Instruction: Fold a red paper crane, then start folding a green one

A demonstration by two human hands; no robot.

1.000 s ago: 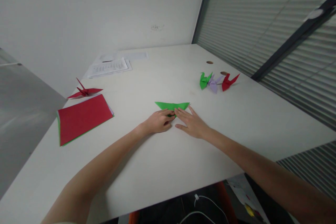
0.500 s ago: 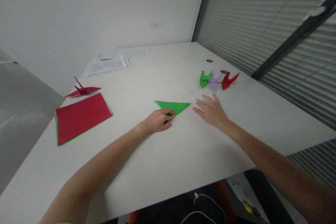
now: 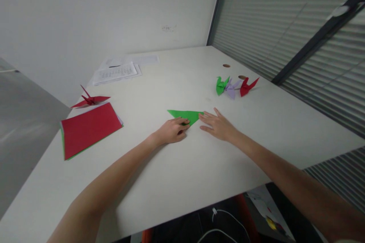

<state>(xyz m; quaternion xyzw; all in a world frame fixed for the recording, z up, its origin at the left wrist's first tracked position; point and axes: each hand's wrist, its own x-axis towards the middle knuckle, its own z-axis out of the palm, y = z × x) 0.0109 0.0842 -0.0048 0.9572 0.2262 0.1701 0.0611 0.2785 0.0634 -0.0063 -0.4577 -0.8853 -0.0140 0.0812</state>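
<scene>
A green sheet of origami paper (image 3: 186, 114), folded into a triangle, lies flat on the white table with its long edge on the far side. My left hand (image 3: 173, 129) rests on its near part, fingers curled and pressing it down; part of the paper's lower corner is hidden beneath them. With fingers stretched out and spread, my right hand (image 3: 218, 124) reaches the triangle's right corner and covers its tip.
Red and green paper sheets (image 3: 91, 129) are stacked at the left beside a red paper crane (image 3: 90, 100). Green (image 3: 221, 85), lilac (image 3: 231, 89) and red (image 3: 247, 86) cranes stand at the right. Printed papers (image 3: 116, 73) lie at the back left. The table's front edge is near me.
My right hand has moved left, from beside the green paper onto its right corner. My left hand keeps its place on the paper.
</scene>
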